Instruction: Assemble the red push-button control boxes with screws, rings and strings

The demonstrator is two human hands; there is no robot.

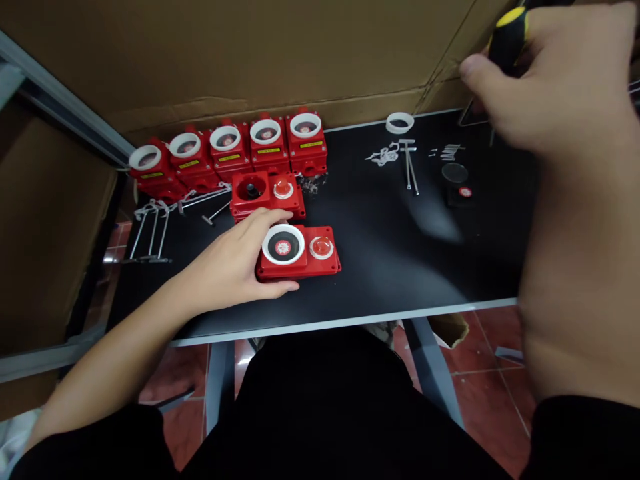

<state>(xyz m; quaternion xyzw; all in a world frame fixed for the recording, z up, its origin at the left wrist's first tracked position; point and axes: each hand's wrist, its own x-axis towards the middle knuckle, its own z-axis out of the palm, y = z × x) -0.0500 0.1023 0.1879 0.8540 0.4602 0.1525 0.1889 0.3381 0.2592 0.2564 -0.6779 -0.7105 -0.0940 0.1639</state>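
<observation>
My left hand (237,257) grips the left end of a red alarm box (315,268), thumb along its near side and fingers over its far side. The box lies flat on the table and has a white ring (266,255) around a dark disc and a red domed lamp (321,247). Raised at the upper right, my right hand (560,83) is closed on a black and yellow screwdriver (509,43); its tip cannot be made out. Just beyond my left hand lies a second red box (287,207) with an open round hole.
Several finished-looking red boxes (305,150) stand in a row along the cardboard wall (260,53). Small metal hammers (409,170), white cords (385,155), a loose white ring (400,123), screws (450,152) and a clear disc (455,173) lie on the black table (375,273).
</observation>
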